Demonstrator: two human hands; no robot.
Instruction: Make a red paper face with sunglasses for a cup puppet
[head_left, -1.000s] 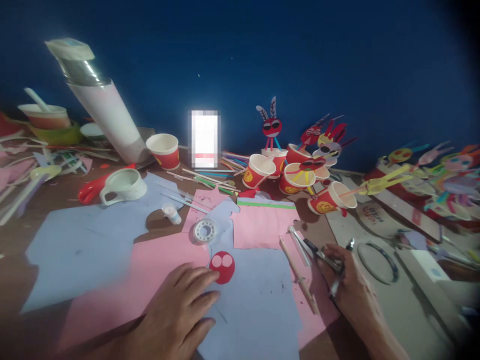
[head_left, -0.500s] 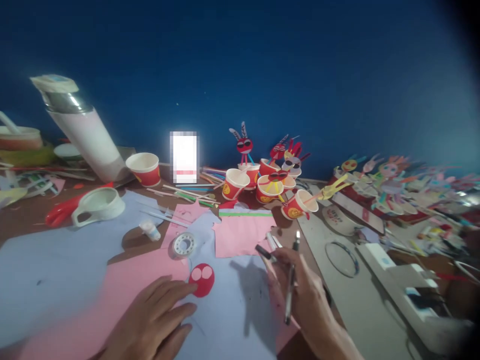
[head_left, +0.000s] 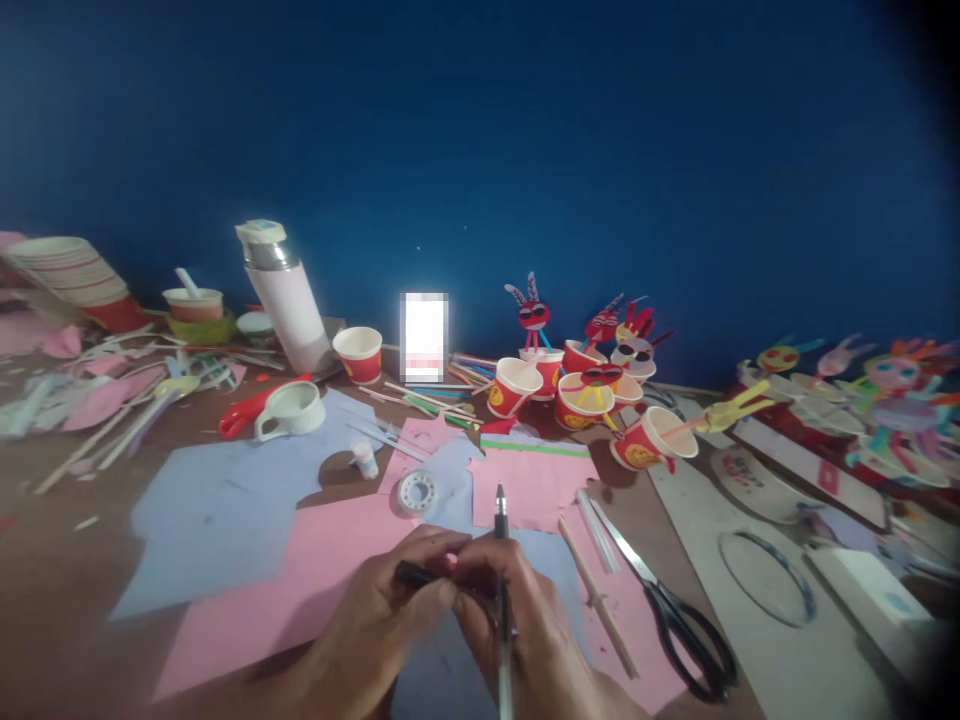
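My left hand (head_left: 379,610) and my right hand (head_left: 517,600) meet over the papers, fingers closed. A slim pen (head_left: 501,530) stands nearly upright between my right fingers, its tip pointing up and away. My left fingers pinch a short black cylinder (head_left: 416,575), perhaps a marker or cap, whose right end is hidden where the hands meet. A small pinkish-red patch (head_left: 451,561) shows between the fingertips; the rest of it is covered. Under and around my hands lie pink paper (head_left: 322,545) and bluish paper (head_left: 217,515).
Scissors (head_left: 667,610), a wooden stick (head_left: 600,600) and clear strips (head_left: 598,530) lie to the right. Ahead are a tape roll (head_left: 401,495), a small bottle (head_left: 364,459), a white mug (head_left: 292,410) and a flask (head_left: 289,310). Red paper cups (head_left: 517,388) hold paper figures (head_left: 534,315).
My hands have come together, the left leaving the red disc with pink circles, which is now largely or wholly hidden. The black cylinder has moved to my left fingers. The view has swung left.
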